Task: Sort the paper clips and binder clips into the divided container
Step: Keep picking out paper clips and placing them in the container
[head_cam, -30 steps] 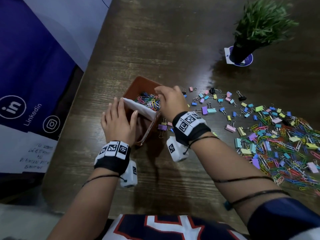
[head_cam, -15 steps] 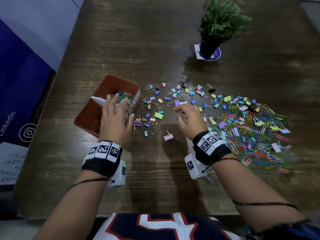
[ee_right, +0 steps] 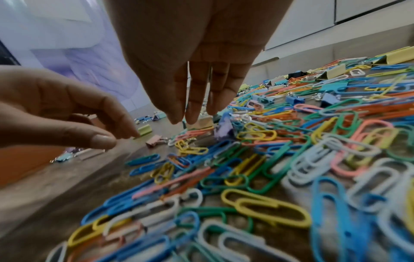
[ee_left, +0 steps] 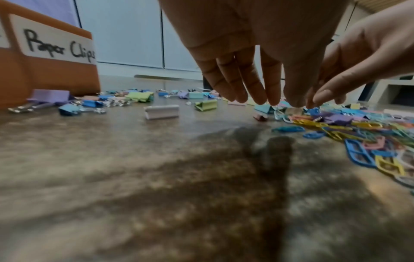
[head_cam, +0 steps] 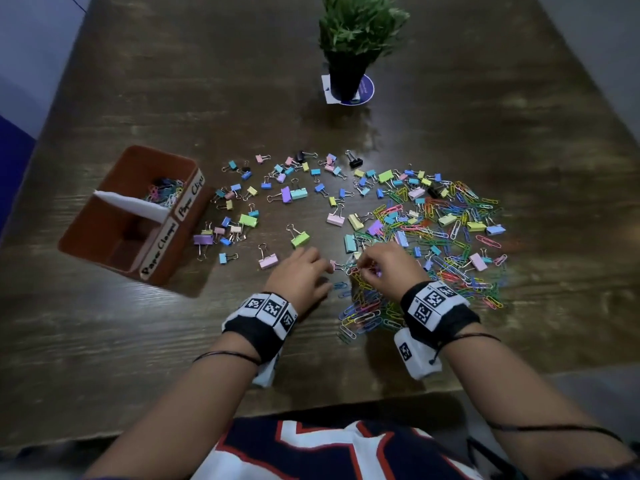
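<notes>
A brown divided container (head_cam: pixel 104 233) stands at the left, split by a white divider, with labels "Paper Clips" (ee_left: pixel 59 48) and "Paper Clamps". Its far compartment holds coloured paper clips (head_cam: pixel 166 194). Pastel binder clips (head_cam: pixel 294 194) lie scattered mid-table. A dense paper clip pile (head_cam: pixel 446 244) spreads on the right. My left hand (head_cam: pixel 323 266) hovers at the pile's left edge with its fingers (ee_left: pixel 255 88) hanging straight and holding nothing. My right hand (head_cam: pixel 362 270) is beside it, fingertips (ee_right: pixel 192 113) pointing down onto the clips, with nothing seen between them.
A potted green plant (head_cam: pixel 356 46) stands on a round coaster at the back centre. The table's front edge (head_cam: pixel 311 407) runs just behind my wrists. A blue banner hangs off the table's left side. Bare wood lies in front of the container.
Both hands have left the container and moved right to the paper clip pile. A second ago the right hand was over the far compartment and the left hand rested on the container.
</notes>
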`<state>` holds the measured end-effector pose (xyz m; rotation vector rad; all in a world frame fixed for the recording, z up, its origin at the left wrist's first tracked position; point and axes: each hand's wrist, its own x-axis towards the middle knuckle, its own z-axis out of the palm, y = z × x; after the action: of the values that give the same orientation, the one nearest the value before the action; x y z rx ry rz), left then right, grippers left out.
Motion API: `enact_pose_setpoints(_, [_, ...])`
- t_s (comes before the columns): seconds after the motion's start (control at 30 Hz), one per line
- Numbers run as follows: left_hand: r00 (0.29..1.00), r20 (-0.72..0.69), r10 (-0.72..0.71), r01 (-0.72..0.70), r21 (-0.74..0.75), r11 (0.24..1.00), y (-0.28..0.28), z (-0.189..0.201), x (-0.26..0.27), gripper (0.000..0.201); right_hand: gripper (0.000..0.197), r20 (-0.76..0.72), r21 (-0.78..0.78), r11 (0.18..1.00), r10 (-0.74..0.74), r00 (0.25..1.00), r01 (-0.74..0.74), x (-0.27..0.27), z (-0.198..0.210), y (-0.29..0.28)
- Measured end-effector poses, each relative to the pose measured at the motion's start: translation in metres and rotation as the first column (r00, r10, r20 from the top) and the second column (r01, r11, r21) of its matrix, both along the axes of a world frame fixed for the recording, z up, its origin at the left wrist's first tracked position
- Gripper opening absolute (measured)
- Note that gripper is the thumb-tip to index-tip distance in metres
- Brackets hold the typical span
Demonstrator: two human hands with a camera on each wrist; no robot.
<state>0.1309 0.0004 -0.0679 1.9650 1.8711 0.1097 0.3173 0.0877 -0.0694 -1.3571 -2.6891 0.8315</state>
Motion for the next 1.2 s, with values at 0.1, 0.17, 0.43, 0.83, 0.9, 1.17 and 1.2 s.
enact_pose_setpoints(0.1, [1.0, -0.022, 0.005, -0.006, -0.057, 0.998, 0.004, -0.007, 0.016, 0.033, 0.017, 0.104, -0.002, 0.996, 0.088, 0.991, -0.088, 0.006, -0.002, -0.002])
enact_pose_setpoints(0.17, [0.999, -0.015, 0.033, -0.034, -0.085, 0.996, 0.006, -0.012, 0.022, 0.032, 0.022, 0.127, -0.004, 0.994, 0.105, 0.986, -0.105, 0.007, -0.005, -0.002])
enact_pose_setpoints(0.43, [0.99, 0.018, 0.14, -0.137, -0.108, 0.985, 0.011, -0.012, 0.027, 0.021, 0.017, 0.161, 0.018, 0.995, 0.092, 0.983, -0.096, -0.001, -0.009, 0.004])
enact_pose_setpoints(0.83, [0.972, 0.06, 0.227, -0.209, -0.212, 0.955, 0.017, -0.013, 0.032, 0.01, 0.017, 0.185, 0.114, 0.961, 0.23, 0.955, -0.253, -0.002, -0.012, 0.011])
enact_pose_setpoints(0.9, [0.971, 0.058, 0.232, -0.216, -0.207, 0.954, 0.016, -0.014, 0.031, 0.009, 0.016, 0.119, 0.145, 0.953, 0.249, 0.961, -0.265, -0.001, -0.012, 0.01])
enact_pose_setpoints(1.17, [0.97, 0.08, 0.23, -0.213, -0.177, 0.961, 0.016, -0.018, 0.029, 0.007, 0.007, -0.114, -0.01, 0.986, 0.165, 0.98, -0.167, -0.004, 0.006, -0.001])
enact_pose_setpoints(1.2, [0.969, 0.082, 0.234, -0.216, -0.178, 0.96, 0.015, -0.018, 0.028, 0.008, 0.007, -0.098, -0.068, 0.981, 0.173, 0.98, -0.18, -0.006, 0.007, -0.002])
